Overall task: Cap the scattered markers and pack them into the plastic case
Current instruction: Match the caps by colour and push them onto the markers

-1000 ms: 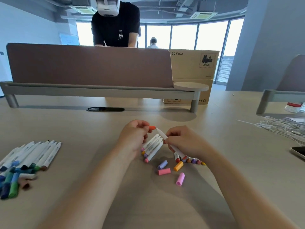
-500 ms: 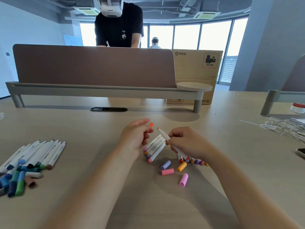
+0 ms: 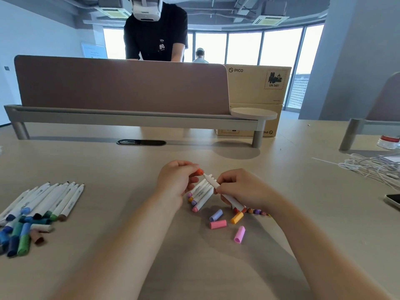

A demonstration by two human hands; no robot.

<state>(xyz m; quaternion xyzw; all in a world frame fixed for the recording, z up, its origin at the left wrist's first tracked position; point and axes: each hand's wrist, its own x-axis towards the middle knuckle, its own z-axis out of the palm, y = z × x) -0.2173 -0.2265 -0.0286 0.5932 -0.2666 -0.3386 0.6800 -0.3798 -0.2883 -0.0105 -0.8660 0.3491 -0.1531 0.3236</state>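
My right hand [image 3: 240, 189] grips a white marker [image 3: 213, 180] whose bare tip points up and left. My left hand [image 3: 175, 180] pinches an orange cap [image 3: 199, 171] right at that tip. Under my hands lie several white markers with pink, orange and purple ends [image 3: 200, 197]. Loose caps lie in front: a lilac cap [image 3: 216, 215], a pink cap [image 3: 218, 224], an orange-yellow cap [image 3: 236, 218] and a light pink cap [image 3: 239, 234]. Far left lies a row of uncapped markers [image 3: 49, 200] with blue, green and brown caps [image 3: 19, 234]. No plastic case is in view.
A desk divider [image 3: 121, 83] with a grey rail crosses the table's back, a cardboard box [image 3: 257, 87] behind it. White cables [image 3: 372, 167] and a phone [image 3: 392, 200] lie at the right. A person in black stands beyond the divider.
The orange cap and the marker tip have come apart and then together again; the cap now sits at the tip. The camera view has shifted slightly.
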